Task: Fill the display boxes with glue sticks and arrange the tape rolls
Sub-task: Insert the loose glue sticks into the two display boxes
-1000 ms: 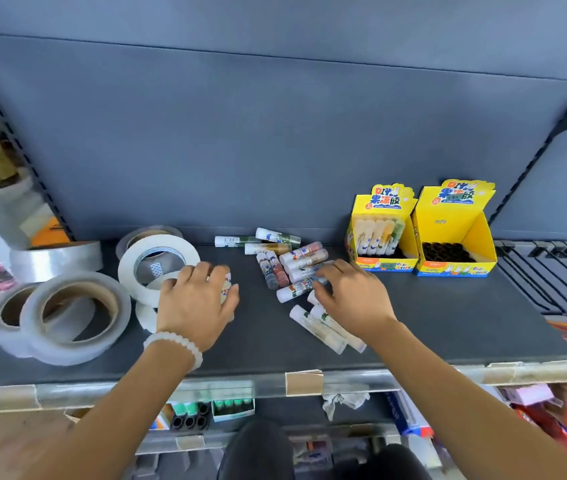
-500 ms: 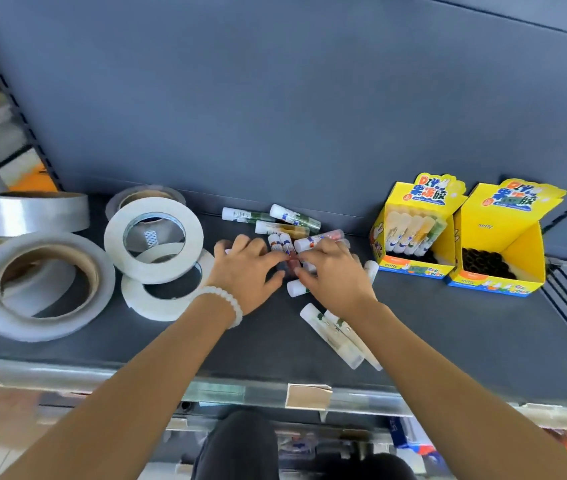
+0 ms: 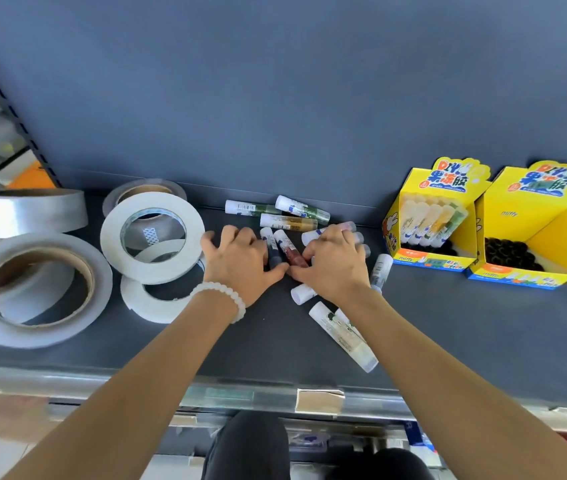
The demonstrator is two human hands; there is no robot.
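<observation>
Yellow display boxes (image 3: 431, 237) stand right on the shelf (image 3: 448, 341). My left hand (image 3: 240, 263) and right hand (image 3: 335, 263), fingers loosely curled, gather loose glue sticks (image 3: 287, 252) mid-shelf; I cannot tell what either grips. Tape rolls (image 3: 152, 237) lie left.

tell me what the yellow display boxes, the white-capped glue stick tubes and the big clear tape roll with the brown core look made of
Yellow display boxes: printed cardboard, likely; folded flaps and creased edges, slightly glossy.
White-capped glue stick tubes: seemingly smooth plastic, bodies translucent with tinted contents showing through.
Big clear tape roll: shiny, hazy plastic film wound on what looks like a brown cardboard core.
</observation>
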